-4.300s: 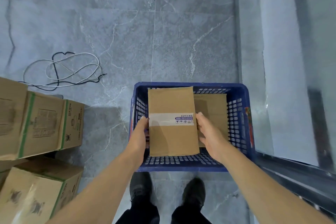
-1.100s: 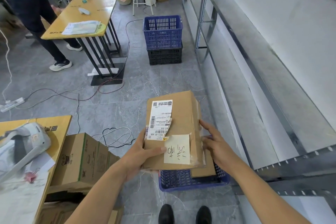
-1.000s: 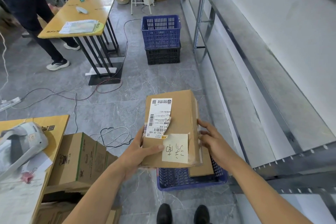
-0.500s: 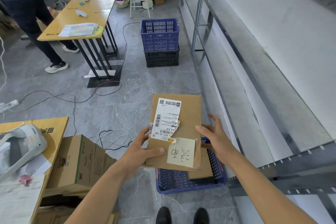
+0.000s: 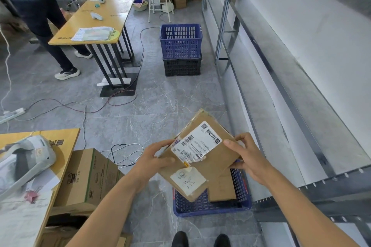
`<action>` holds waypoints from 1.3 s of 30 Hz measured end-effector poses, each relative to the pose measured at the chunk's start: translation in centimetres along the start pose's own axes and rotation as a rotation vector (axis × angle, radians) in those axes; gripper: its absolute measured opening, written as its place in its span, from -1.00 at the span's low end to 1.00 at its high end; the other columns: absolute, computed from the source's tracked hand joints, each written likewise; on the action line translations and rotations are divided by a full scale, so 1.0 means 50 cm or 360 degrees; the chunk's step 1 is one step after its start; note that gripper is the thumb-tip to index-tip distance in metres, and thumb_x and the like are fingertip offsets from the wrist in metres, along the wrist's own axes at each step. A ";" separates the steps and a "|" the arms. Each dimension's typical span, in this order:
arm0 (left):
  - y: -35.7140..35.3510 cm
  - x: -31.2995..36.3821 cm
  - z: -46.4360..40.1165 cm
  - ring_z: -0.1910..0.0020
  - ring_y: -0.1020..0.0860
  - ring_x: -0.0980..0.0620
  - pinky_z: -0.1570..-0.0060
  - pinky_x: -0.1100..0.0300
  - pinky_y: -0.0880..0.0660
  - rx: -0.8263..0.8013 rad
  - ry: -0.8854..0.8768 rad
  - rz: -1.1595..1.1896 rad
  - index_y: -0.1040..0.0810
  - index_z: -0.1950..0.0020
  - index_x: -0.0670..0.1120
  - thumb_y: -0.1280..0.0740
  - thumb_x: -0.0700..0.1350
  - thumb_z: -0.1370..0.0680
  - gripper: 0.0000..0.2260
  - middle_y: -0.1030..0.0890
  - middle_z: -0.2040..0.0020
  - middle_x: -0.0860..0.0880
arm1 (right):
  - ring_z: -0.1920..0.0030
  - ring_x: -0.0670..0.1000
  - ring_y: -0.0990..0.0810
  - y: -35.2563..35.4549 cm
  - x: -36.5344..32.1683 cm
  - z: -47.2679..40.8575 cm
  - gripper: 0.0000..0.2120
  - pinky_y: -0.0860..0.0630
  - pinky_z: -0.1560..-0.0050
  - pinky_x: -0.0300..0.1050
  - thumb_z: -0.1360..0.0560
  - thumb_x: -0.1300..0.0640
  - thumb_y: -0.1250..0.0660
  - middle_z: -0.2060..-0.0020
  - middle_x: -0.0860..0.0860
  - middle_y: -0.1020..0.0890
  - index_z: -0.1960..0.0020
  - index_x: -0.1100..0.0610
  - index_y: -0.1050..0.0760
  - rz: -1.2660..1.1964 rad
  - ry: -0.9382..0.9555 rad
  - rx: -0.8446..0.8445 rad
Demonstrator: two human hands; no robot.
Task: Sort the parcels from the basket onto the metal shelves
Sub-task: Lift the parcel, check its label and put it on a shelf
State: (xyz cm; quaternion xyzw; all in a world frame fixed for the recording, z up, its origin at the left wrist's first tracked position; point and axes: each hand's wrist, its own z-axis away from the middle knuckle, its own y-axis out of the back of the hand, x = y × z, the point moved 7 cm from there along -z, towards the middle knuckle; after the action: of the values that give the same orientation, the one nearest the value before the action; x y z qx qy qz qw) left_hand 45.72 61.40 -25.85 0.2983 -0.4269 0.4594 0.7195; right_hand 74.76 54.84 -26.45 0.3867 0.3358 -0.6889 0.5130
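Cardboard parcel held tilted in the air above the blue basket on the floor, label side up; left hand grip closed on its left edge, right hand grip closed on its right corner. A second brown parcel lies in the basket just under it. Metal shelves run along the right, bare near the hands; stacked blue and black crates stand farther up the floor.
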 end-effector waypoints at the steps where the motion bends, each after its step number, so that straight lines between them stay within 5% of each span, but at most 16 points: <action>1: 0.006 0.001 -0.004 -0.25 -0.63 -0.16 -0.23 -0.01 -0.59 0.0082 -0.0014 0.0061 -0.66 -0.21 0.31 -0.53 -0.20 -0.41 -0.50 -0.61 -0.34 -0.07 | -0.12 0.14 -0.66 -0.002 0.000 0.000 -0.37 -0.73 0.02 0.30 -0.28 -0.15 -0.59 -0.19 0.15 -0.59 -0.15 0.11 -0.36 -0.0023 0.0013 -0.0014; 5: 0.024 -0.017 -0.018 -0.26 -0.61 -0.16 -0.34 -0.09 -0.51 0.0294 0.0024 0.0361 -0.31 -0.58 0.11 -0.51 -0.30 -0.50 -0.25 -0.59 -0.31 -0.16 | -0.24 0.19 -0.64 0.001 -0.009 -0.001 -0.46 -0.73 -0.06 0.15 -0.35 -0.11 -0.52 -0.29 0.21 -0.58 -0.19 0.07 -0.38 -0.0062 0.0087 0.0004; 8: 0.027 -0.022 -0.024 -0.17 -0.65 -0.04 -0.10 0.05 -0.56 0.0380 -0.0004 0.0406 -0.49 -0.38 -0.03 -0.44 -0.29 -0.56 -0.58 -0.65 -0.32 -0.17 | -0.24 0.08 -0.66 0.004 -0.006 0.005 -0.37 -0.70 -0.14 0.15 -0.40 -0.14 -0.51 -0.28 0.04 -0.62 -0.42 -0.23 -0.37 0.0063 0.0057 -0.0042; 12: -0.011 -0.033 -0.023 -0.21 -0.63 -0.05 0.08 -0.26 -0.64 0.0127 0.0176 0.0443 -0.47 -0.37 0.33 -0.33 -0.06 -0.66 -0.65 -0.72 -0.21 0.09 | -0.12 -0.33 -0.64 -0.019 0.009 0.023 -0.54 -0.57 0.02 -0.16 -0.43 -0.38 -0.37 -0.23 -0.42 -0.58 -0.26 -0.64 -0.28 0.0443 -0.0066 -0.0176; 15: -0.024 -0.050 -0.022 -0.23 -0.62 -0.12 0.21 -0.24 -0.64 -0.0014 0.0297 0.0435 -0.46 -0.27 0.54 -0.27 0.00 -0.70 -0.63 -0.75 -0.08 0.14 | -0.08 -0.46 -0.60 -0.025 0.011 0.028 -0.69 -0.48 0.01 -0.24 -0.49 -0.37 -0.33 -0.13 -0.56 -0.60 -0.08 -0.77 -0.34 0.0478 -0.0046 -0.0206; 18: -0.024 -0.061 -0.017 -0.24 -0.60 -0.11 0.21 -0.20 -0.67 -0.0010 0.0340 0.0387 -0.48 -0.15 0.61 -0.28 -0.05 -0.70 -0.55 -0.73 -0.14 0.07 | -0.29 -0.15 -0.62 -0.004 0.014 0.014 -0.72 -0.60 -0.25 0.04 -0.56 -0.20 -0.39 -0.33 -0.18 -0.63 -0.25 -0.43 -0.50 0.0282 0.0095 -0.0063; 22: -0.026 -0.063 -0.018 -0.19 -0.63 -0.03 0.24 -0.06 -0.68 0.0044 0.0315 0.0302 -0.51 -0.10 0.57 -0.31 -0.06 -0.69 -0.58 -0.73 -0.05 0.21 | -0.08 -0.11 -0.73 0.010 0.022 0.009 -0.63 -0.65 0.04 -0.08 -0.57 -0.03 -0.45 -0.28 0.03 -0.66 -0.32 -0.08 -0.43 0.0105 0.0068 0.0089; 24: -0.024 -0.056 -0.020 -0.14 -0.66 0.03 0.20 -0.04 -0.68 0.0054 0.0279 0.0233 -0.51 -0.13 0.53 -0.30 -0.06 -0.69 -0.60 -0.73 -0.05 0.27 | 0.04 -0.09 -0.77 0.019 0.017 0.006 -0.51 -0.68 0.17 -0.05 -0.55 -0.04 -0.48 -0.19 0.06 -0.71 -0.38 -0.08 -0.35 0.0130 0.0085 0.0149; 27: -0.012 -0.043 -0.028 -0.01 -0.72 0.12 0.17 -0.02 -0.68 0.0073 0.0203 0.0233 -0.52 -0.22 0.41 -0.31 -0.15 -0.68 -0.61 -0.73 -0.12 0.23 | 0.05 -0.03 -0.79 0.025 0.007 0.007 -0.37 -0.72 0.26 0.00 -0.55 -0.11 -0.45 0.02 0.03 -0.79 -0.38 -0.56 -0.16 0.0142 0.0073 0.0108; 28: -0.005 -0.038 -0.033 0.03 -0.74 0.12 0.18 0.00 -0.68 0.0090 0.0174 0.0255 -0.54 -0.26 0.34 -0.32 -0.19 -0.67 -0.60 -0.74 -0.12 0.18 | 0.05 -0.02 -0.79 0.024 0.007 0.007 -0.41 -0.73 0.26 0.02 -0.56 -0.11 -0.44 0.04 0.03 -0.80 -0.37 -0.57 -0.21 0.0149 0.0058 0.0073; 31: 0.012 -0.016 -0.044 0.08 -0.75 0.06 0.23 0.12 -0.64 0.0160 0.0089 0.0317 -0.61 -0.28 0.20 -0.35 -0.25 -0.64 -0.63 -0.79 0.00 0.08 | 0.05 0.06 -0.78 0.024 0.007 0.013 -0.65 -0.72 0.19 0.08 -0.50 -0.10 -0.48 -0.06 0.15 -0.73 -0.27 -0.21 -0.56 0.0090 0.0066 0.0039; 36: 0.013 0.021 -0.053 -0.10 -0.65 -0.09 -0.06 0.05 -0.57 0.0244 -0.0093 0.0462 -0.65 -0.24 0.13 -0.36 -0.30 -0.62 -0.65 -0.78 -0.03 -0.03 | 0.04 0.08 -0.78 0.022 0.026 0.028 -0.41 -0.71 0.16 0.05 -0.28 -0.17 -0.57 -0.09 0.20 -0.73 -0.17 0.11 -0.51 0.0033 0.0060 0.0044; 39: -0.008 0.027 -0.047 -0.17 -0.61 -0.08 -0.01 0.00 -0.59 0.0259 -0.0145 0.0634 -0.38 -0.48 0.19 -0.34 -0.39 -0.60 -0.40 -0.65 -0.26 -0.08 | -0.01 0.06 -0.78 0.007 0.030 0.035 -0.41 -0.73 0.08 0.11 -0.30 -0.16 -0.57 -0.17 0.13 -0.72 -0.19 0.09 -0.50 0.0043 0.0067 -0.0017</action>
State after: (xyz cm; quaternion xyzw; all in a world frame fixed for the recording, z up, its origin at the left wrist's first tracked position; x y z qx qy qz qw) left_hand 47.17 63.74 -25.76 0.2856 -0.4710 0.6115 0.5681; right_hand 74.51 52.58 -26.95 0.4029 0.3449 -0.6718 0.5171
